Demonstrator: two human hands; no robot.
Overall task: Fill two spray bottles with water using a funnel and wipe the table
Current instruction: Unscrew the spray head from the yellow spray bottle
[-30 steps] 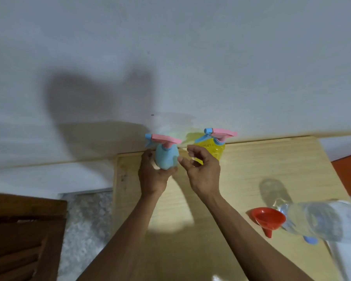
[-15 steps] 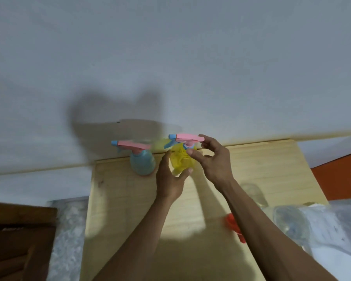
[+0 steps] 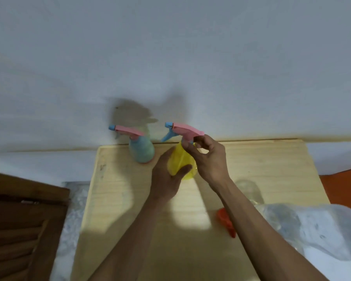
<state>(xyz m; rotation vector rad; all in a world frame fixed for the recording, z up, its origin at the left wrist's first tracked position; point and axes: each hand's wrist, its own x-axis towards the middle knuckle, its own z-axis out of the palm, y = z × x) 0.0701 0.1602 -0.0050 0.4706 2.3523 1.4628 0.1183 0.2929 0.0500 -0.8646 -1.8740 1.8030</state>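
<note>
A yellow spray bottle (image 3: 180,159) with a pink and blue trigger head stands mid-table near the wall. My left hand (image 3: 167,177) grips its body from the left. My right hand (image 3: 207,159) pinches the neck just under the pink head. A blue spray bottle (image 3: 142,150) with the same kind of head stands free to the left, at the table's back edge. A red funnel (image 3: 226,222) lies on the table at the right, partly hidden behind my right forearm. A large clear water bottle (image 3: 288,220) lies on its side at the right edge.
The light wooden table (image 3: 118,199) butts against a white wall (image 3: 170,57). A dark wooden slatted piece (image 3: 18,226) stands at the lower left, with speckled floor between it and the table. White cloth or plastic lies under the water bottle at the lower right.
Both hands left the blue bottle and took hold of the yellow bottle, drawing it a little toward me. The view shifted, so the blue bottle now sits further left.
</note>
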